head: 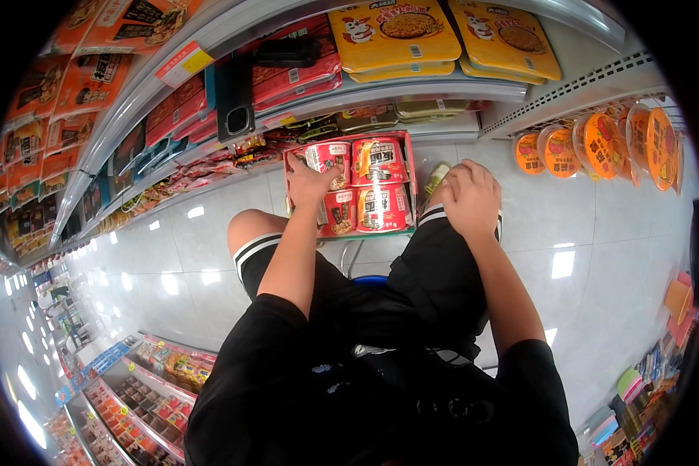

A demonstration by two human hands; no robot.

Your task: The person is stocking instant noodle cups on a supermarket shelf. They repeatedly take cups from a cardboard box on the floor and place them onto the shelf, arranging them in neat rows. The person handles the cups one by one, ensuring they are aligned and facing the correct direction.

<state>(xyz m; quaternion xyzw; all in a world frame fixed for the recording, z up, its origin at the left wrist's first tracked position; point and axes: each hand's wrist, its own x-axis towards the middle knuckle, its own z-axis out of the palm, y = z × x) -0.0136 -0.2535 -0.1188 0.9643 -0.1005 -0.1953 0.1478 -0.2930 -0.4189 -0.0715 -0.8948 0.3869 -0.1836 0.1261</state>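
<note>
In front of me stands a red cardboard box (409, 157) holding several red instant-noodle cups laid in two rows. My left hand (313, 182) is over the box's left side. Its thumb and fingers are spread across the upper left cup (331, 152), and some fingertips lie by the box's left wall. Whether it grips the cup I cannot tell. Beside it are an upper right cup (377, 158), a lower right cup (381, 207) and a lower left cup (339, 214). My right hand (472, 195) rests on my right knee, fingers slightly apart, holding nothing.
Ahead, a store shelf (378, 93) carries yellow noodle trays (396, 35) and red packs (297, 76). A dark phone-like device (235, 96) stands at its edge. Orange-lidded bowls (606, 145) hang at right. Orange packs (93, 81) fill the left shelves; another display (140, 402) stands behind left.
</note>
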